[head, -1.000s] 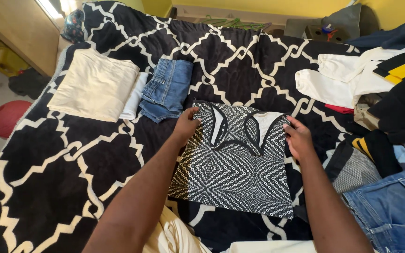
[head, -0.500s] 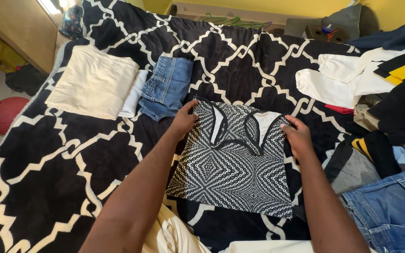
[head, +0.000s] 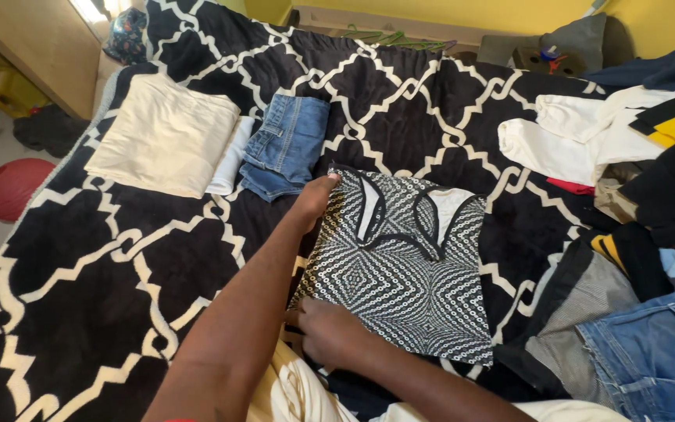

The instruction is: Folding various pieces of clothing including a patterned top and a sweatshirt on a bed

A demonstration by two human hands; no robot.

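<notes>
Black-and-white patterned top lies flat on the bed, near centre, neckline toward the far side, already folded to a neat rectangle. Left hand at the far-left corner, fingers closed on the fabric edge, seemingly pinning that corner. Right hand crosses to the near-left corner, fingers curled onto the hem; whether they pinch it or only press is hard to tell from this angle. Both hands on the left edge, so that side is controlled; right edge lies free and straight.

Just far-left of the top: folded denim shorts, then a white folded piece and a cream folded stack, laid in a row. Right: loose heap of clothes, jeans nearest. Open bedspread to the near left.
</notes>
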